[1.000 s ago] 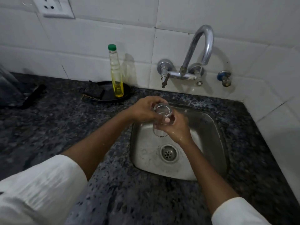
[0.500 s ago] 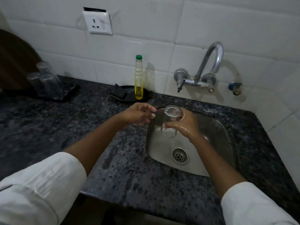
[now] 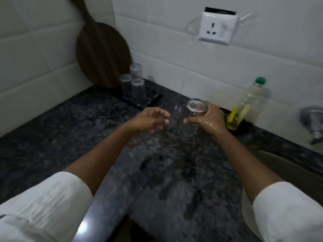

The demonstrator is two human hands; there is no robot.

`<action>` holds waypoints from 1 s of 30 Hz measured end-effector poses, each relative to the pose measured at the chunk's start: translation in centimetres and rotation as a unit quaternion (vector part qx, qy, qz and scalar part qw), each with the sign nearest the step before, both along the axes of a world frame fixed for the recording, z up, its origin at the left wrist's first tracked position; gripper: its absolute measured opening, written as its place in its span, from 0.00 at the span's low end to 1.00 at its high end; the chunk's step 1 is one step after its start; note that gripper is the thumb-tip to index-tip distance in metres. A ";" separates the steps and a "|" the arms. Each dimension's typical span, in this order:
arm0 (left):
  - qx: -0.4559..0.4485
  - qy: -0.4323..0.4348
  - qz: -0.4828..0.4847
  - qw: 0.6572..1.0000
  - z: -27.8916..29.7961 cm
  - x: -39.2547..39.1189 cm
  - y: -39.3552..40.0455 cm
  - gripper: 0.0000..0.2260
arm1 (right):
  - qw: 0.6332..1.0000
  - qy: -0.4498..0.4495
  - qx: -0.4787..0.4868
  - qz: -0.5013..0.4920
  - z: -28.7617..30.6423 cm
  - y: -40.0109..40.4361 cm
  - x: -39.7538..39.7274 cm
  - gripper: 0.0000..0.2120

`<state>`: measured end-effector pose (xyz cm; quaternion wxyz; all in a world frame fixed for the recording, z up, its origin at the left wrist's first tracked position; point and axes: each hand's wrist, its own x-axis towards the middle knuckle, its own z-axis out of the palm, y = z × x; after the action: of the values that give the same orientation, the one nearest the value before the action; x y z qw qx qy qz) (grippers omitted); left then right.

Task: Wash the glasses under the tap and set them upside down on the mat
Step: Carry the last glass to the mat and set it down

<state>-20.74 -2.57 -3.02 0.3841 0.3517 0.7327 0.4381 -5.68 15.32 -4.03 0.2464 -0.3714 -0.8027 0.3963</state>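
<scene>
The glass (image 3: 191,117) is being held above the dark counter (image 3: 104,137), well apart from the mat (image 3: 148,102) and on the sink side of it. It is tilted, with one round end turned up toward the camera; which end that is cannot be told through the blur. The right hand (image 3: 208,119) is gripping the glass, its wet fingers curled round the far side and the thumb lying across the near side. The left hand (image 3: 152,117) is hovering just beside the glass, on the mat side of it, holding nothing, with its fingers loosely curled.

Three more glasses (image 3: 134,84) are standing close together on the mat, near the corner of the tiled wall. A round wooden board (image 3: 103,55) is leaning against the wall just behind the mat. On the far side of the held glass from the mat, a bottle (image 3: 244,107) with yellow liquid and a green cap is standing near the wall. Beyond the bottle, still farther from the mat, part of a tap (image 3: 312,119) is showing at the frame edge, with the rim of the sink (image 3: 288,163) below it. A white socket (image 3: 216,28) is sitting on the wall above the held glass.
</scene>
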 end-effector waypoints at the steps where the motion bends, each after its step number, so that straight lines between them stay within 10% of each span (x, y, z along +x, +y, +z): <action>1: -0.002 -0.001 0.010 1.000 -0.2 -2.4 -0.4 0.10 | 1.000 -0.002 0.005 0.007 0.1 0.1 -2.9 0.34; 13: 0.001 -0.026 0.045 0.999 -2.6 -18.9 -0.2 0.10 | 0.999 -0.001 0.020 -0.032 -1.6 4.5 -27.8 0.31; 30: 0.000 -0.042 0.052 0.998 -4.5 -21.7 0.2 0.10 | 0.987 -0.109 0.084 0.082 -5.0 6.9 -32.7 0.26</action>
<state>-42.47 -2.37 -7.48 0.3912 0.2942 0.7331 0.4722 -38.41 22.17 -9.07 0.1551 -0.3234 -0.8828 0.3033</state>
